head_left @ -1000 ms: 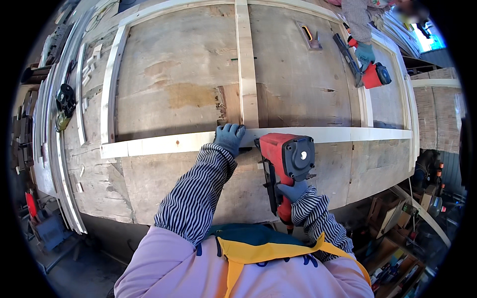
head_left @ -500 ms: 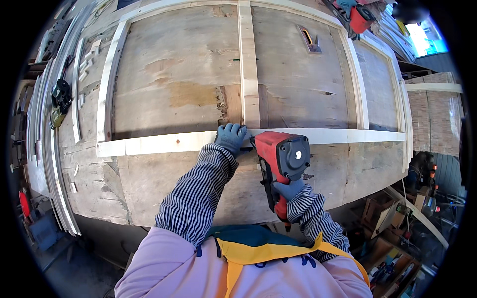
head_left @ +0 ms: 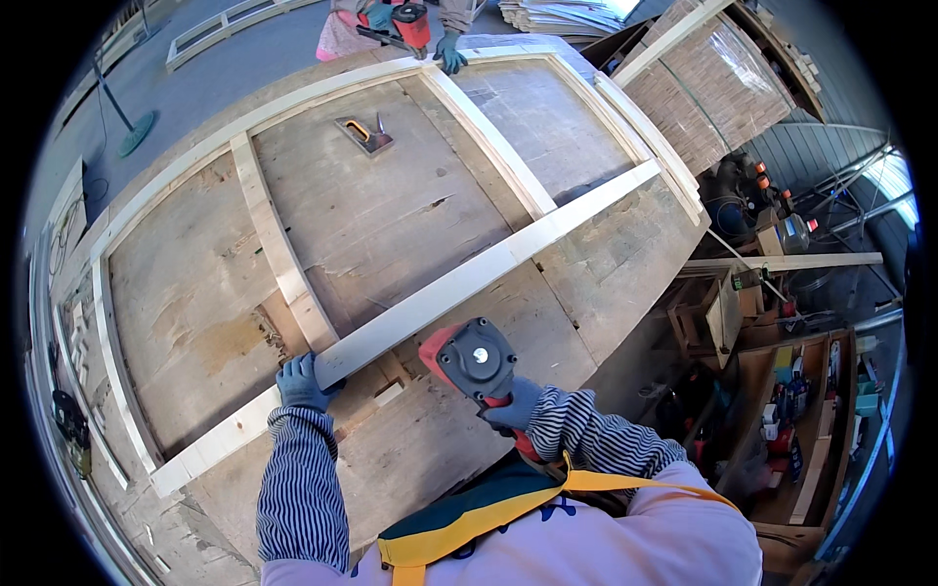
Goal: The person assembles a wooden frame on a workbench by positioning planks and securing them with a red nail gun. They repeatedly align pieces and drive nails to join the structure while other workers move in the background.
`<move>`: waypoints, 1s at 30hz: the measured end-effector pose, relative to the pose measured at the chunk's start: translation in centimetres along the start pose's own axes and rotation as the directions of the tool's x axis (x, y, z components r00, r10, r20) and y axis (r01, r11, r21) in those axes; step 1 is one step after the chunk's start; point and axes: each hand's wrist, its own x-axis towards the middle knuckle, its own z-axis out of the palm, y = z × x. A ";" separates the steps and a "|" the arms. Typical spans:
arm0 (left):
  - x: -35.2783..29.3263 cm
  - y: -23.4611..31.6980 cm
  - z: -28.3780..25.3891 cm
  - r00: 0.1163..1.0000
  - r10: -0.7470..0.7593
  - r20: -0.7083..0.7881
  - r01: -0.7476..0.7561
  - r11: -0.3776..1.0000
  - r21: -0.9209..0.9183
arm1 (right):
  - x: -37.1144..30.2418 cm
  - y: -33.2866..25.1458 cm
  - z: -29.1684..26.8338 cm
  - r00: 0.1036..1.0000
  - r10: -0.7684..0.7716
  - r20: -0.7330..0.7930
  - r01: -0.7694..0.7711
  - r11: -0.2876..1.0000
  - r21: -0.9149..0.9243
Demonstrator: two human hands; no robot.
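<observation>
My gloved left hand is closed over the near rail of a large pale wooden frame, right where a crosspiece meets it. In my gloved right hand is the grip of a red and black nail gun. The gun hangs on the near side of the rail, apart from it; its nose is hidden under its body. A small wood block lies beside the rail, between my left hand and the gun.
Across the worktable, a co-worker's gloved hand touches the frame's far rail, beside another red nail gun. A dark flat tool with a yellow edge lies inside the frame. A wooden tool box stands at right.
The view has swung to the right. My right hand has drawn the nail gun back from the rail, uncovering a small wood block. My left hand still grips the rail at the joint.
</observation>
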 end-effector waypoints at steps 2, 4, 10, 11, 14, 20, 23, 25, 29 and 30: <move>-0.3 0.0 0.0 0.999 0.013 -0.046 -0.012 0.999 0.030 | -2.7 3.5 -5.0 0.991 0.080 -0.106 -0.068 0.991 0.115; -0.5 -0.3 0.1 0.994 -0.101 0.047 0.098 0.993 0.064 | -4.0 9.3 -10.6 0.972 0.072 -0.224 -0.043 0.991 0.130; 5.1 20.6 -0.8 0.969 0.195 -0.155 -0.154 0.958 0.241 | -6.5 16.7 -28.7 0.889 0.234 -0.393 -0.170 0.967 0.190; 7.8 27.0 -0.2 0.973 0.216 -0.085 -0.194 0.958 0.212 | -6.4 17.9 -30.8 0.886 0.243 -0.396 -0.173 0.964 0.203; 16.2 44.2 2.2 0.968 0.243 0.066 -0.251 0.956 0.155 | -5.9 23.8 -36.2 0.896 0.147 -0.418 -0.088 0.984 0.158; 27.9 57.6 6.1 0.943 -0.091 0.320 0.022 0.977 0.214 | -6.2 28.5 -40.3 0.911 0.057 -0.409 0.002 0.990 0.142; 27.5 57.0 8.1 0.970 -0.079 0.230 0.046 0.988 0.148 | -6.1 29.8 -40.7 0.902 0.068 -0.426 0.004 0.986 0.167; 27.3 56.5 9.0 0.987 -0.052 0.151 0.030 0.989 0.143 | -5.5 30.1 -41.3 0.907 0.015 -0.421 0.068 0.981 0.181; 27.0 55.8 10.3 0.996 -0.009 0.090 -0.004 0.989 0.147 | -4.1 30.2 -42.1 0.929 0.005 -0.369 0.069 0.980 0.187; 27.1 55.8 10.5 0.996 -0.014 0.090 0.001 0.991 0.136 | -4.1 29.7 -42.4 0.931 0.023 -0.365 0.044 0.983 0.176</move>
